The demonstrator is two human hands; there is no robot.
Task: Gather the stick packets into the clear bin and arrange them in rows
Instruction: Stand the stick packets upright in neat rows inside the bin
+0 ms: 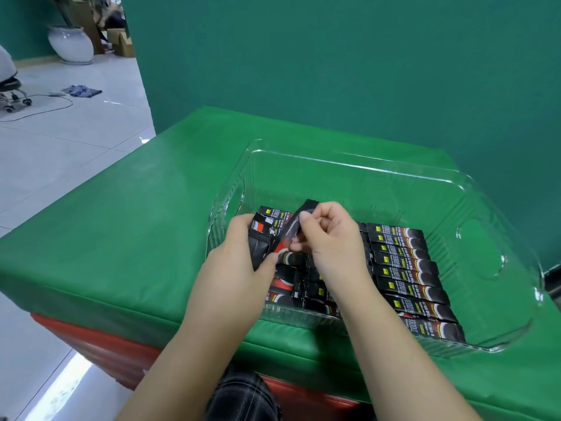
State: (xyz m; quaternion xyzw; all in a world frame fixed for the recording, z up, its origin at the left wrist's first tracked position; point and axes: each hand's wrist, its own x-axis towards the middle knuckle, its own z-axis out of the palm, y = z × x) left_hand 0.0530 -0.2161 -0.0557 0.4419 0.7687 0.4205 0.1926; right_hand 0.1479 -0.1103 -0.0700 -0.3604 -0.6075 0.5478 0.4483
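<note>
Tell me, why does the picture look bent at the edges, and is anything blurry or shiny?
Head view: the wide lens curves the clear bin and green table; the single packet pinched by the right hand is motion-blurred; glare streaks the bin's rim; the right-hand row of packets stays sharp.

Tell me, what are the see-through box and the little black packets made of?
The clear bin looks like hard, glossy plastic: you see the green cloth through it and light glints on its rim. The stick packets look like thin printed foil or plastic film, slightly shiny; which one is hard to tell.
</note>
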